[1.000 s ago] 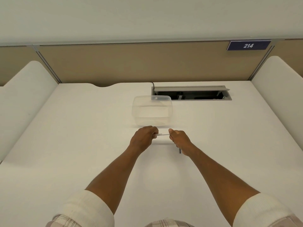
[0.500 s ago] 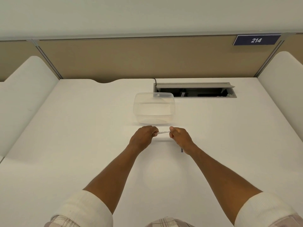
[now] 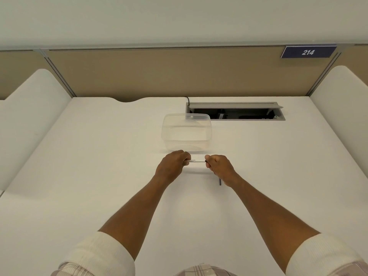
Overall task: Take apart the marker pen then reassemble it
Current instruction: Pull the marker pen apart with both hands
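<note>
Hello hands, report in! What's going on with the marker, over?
Left hand and right hand each pinch one end of the marker pen, held level above the desk. Thin dark piece lies by right wrist. Nothing blocking.

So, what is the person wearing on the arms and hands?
Both the left hand and the right hand are bare, without gloves or a visible watch. The forearms are uncovered. White ribbed sleeves are pushed up near the elbows.

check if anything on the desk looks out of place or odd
One thing: a thin dark stick lies alone on the desk by the right hand, probably a removed pen part. Both hands hold the marker pen level; the left hand grips its other end.
</note>
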`<state>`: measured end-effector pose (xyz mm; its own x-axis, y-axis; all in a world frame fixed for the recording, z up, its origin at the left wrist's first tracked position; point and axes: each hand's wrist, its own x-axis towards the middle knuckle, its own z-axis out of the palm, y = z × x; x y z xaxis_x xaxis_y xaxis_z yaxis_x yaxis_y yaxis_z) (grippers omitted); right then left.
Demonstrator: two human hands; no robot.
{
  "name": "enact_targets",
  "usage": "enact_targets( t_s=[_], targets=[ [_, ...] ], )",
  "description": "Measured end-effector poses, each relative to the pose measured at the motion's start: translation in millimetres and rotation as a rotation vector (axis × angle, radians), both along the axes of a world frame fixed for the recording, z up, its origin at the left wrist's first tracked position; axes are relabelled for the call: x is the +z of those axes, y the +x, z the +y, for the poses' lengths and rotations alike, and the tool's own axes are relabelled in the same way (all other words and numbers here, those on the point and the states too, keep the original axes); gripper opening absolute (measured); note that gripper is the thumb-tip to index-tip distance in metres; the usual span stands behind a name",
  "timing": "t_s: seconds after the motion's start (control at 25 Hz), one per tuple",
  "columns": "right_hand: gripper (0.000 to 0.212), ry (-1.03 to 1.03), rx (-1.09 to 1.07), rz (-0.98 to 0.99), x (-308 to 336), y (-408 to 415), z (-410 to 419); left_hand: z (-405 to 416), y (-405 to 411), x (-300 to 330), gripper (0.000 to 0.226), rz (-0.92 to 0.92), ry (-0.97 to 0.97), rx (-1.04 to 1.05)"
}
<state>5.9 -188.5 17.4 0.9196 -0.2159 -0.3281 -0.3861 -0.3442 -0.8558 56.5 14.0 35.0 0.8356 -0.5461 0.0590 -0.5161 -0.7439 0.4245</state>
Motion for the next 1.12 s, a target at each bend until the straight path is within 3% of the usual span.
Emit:
enact_targets(
  t_s=[0.12,0.32,0.52,0.76,0.96,1.12],
  targets=[
    [0.040,-0.006,0.026,-0.024,0.4,-2.1,1.7,2.1,0.7,1.2,0.010,-0.003,0.009,0.003],
    [0.009,0.066,0.044,-0.084,1.4,-3.9,-0.2,10.0,0.0,-0.6,0.015,-0.017,0.027,0.013],
    [0.044,0.106,0.026,0.031,13.9,-4.4,4.4,10.2,0.0,7.9,0.015,-0.068,0.028,0.003],
    [0.014,0.110,0.046,-0.079,10.9,-5.0,3.9,13.6,-0.5,9.0,0.013,-0.074,0.024,0.010],
    [0.042,0.102,0.014,0.001,17.7,-4.6,5.7,14.2,-0.9,11.6,0.013,-0.087,0.026,0.005],
    [0.031,0.105,0.027,0.001,14.0,-4.1,4.0,15.5,-1.1,10.5,0.014,-0.081,0.037,0.012]
  ],
)
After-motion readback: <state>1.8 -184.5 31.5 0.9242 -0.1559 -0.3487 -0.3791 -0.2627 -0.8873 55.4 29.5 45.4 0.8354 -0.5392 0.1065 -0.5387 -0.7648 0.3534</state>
